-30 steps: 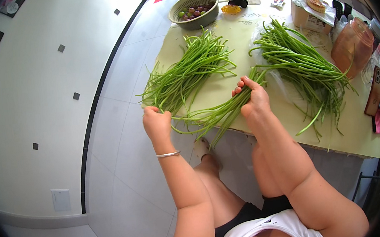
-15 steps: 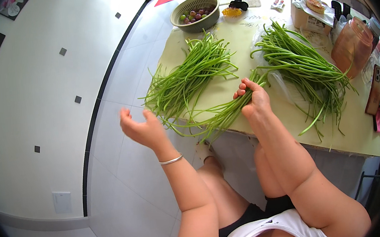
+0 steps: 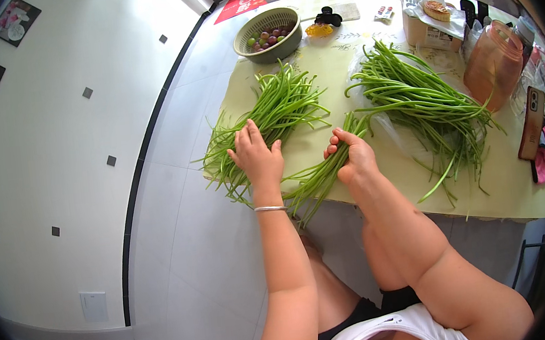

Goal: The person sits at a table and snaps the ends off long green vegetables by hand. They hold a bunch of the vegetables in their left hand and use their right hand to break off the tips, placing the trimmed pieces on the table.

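Note:
My right hand (image 3: 351, 158) grips a small bundle of long green stalks (image 3: 317, 182) at the table's near edge; the stalk ends hang past the edge. My left hand (image 3: 257, 158), with a thin bracelet at the wrist, lies flat with fingers apart on the near end of the left pile of green stalks (image 3: 273, 113). A larger pile of the same stalks (image 3: 421, 101) lies to the right, partly on clear plastic.
The table (image 3: 527, 190) has a pale yellow-green cloth. At its far end stand a green basket of round fruit (image 3: 269, 34), a dark hair clip, a box with food, an orange-brown jar (image 3: 492, 64) and a phone (image 3: 532, 123). White tiled floor lies to the left.
My left hand, raised and open off the table's edge half a second ago, has come down onto the left pile. My right hand has kept its hold on the small bundle.

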Demonstrator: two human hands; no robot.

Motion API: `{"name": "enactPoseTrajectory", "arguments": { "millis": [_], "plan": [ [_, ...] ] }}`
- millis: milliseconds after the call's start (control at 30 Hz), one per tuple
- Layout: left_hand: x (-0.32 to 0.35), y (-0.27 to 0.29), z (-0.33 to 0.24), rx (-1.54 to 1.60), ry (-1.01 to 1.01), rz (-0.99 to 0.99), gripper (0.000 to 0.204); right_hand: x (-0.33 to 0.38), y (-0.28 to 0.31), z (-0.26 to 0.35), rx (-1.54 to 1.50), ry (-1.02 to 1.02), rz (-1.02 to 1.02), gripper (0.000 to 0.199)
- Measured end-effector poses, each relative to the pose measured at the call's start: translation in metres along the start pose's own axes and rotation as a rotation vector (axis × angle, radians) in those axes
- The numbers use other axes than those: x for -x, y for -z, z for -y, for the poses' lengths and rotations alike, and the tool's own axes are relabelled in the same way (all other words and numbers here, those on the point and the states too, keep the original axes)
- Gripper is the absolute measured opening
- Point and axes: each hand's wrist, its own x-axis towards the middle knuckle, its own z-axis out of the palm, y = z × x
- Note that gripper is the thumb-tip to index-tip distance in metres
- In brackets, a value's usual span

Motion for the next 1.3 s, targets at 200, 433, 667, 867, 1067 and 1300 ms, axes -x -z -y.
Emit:
{"name": "enactPoseTrajectory", "arguments": {
  "millis": [200, 433, 667, 867, 1067, 1300],
  "plan": [
    [0.003, 0.015, -0.012, 0.1, -0.028, -0.025, 0.034, -0.004, 0.002, 0.002, -0.024, -0.001, 0.019, 0.009],
    [0.014, 0.019, -0.023, 0.172, -0.048, 0.077, 0.012, -0.003, 0.001, -0.002, 0.022, 0.059, 0.038, 0.016],
    [0.013, 0.027, -0.034, 0.38, -0.014, 0.16, 0.008, -0.005, 0.002, -0.003, 0.039, 0.061, 0.027, 0.021],
    [0.014, 0.052, -0.04, 0.644, 0.027, 0.473, 0.011, -0.011, 0.005, -0.004, 0.07, 0.072, 0.071, 0.026],
    [0.014, 0.032, -0.035, 0.522, -0.033, 0.233, 0.013, -0.007, 0.005, -0.005, 0.115, 0.022, 0.054, 0.025],
    [0.017, 0.006, -0.035, 0.259, -0.16, 0.057, 0.017, -0.008, 0.005, -0.005, 0.064, 0.069, 0.045, 0.02]
  ]
}}
